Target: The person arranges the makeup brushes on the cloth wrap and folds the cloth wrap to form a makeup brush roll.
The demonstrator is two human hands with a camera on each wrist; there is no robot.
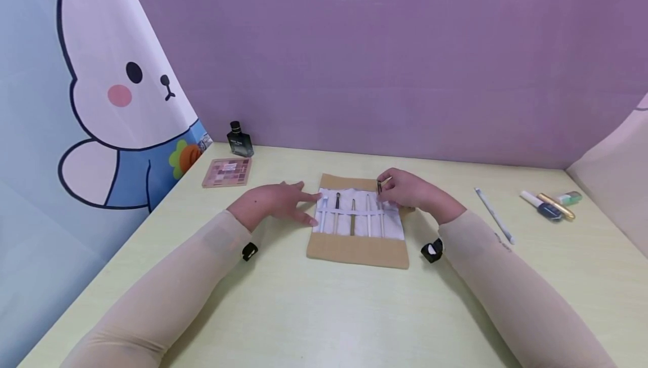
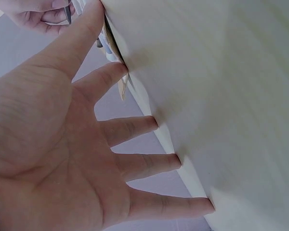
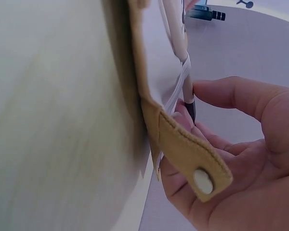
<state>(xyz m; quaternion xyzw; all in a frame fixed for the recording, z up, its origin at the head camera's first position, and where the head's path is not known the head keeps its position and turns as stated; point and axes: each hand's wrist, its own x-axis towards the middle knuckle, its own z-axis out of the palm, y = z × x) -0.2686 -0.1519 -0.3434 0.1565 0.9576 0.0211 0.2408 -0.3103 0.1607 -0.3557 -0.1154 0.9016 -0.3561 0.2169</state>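
A tan brush roll (image 1: pixel 356 250) with a white lining lies unfolded on the table. Several slim makeup brushes stand in its slots under a white elastic band (image 1: pixel 344 211). My right hand (image 1: pixel 402 189) pinches the dark upper end of the rightmost brush (image 1: pixel 382 224), which sits under the band. In the right wrist view, the thumb touches this brush (image 3: pixel 188 89) beside the roll's snap strap (image 3: pixel 185 147). My left hand (image 1: pixel 275 202) is spread at the roll's left edge. In the left wrist view, its straight fingers (image 2: pixel 130 130) rest their tips on the table.
A black bottle (image 1: pixel 240 142) and a pink makeup palette (image 1: pixel 228 173) sit at the back left. To the right lies a white stick-like item (image 1: pixel 495 216). Farther right are a dark-and-white tube (image 1: pixel 543 206), a gold tube (image 1: pixel 557 206) and a green-capped tube (image 1: pixel 569 197).
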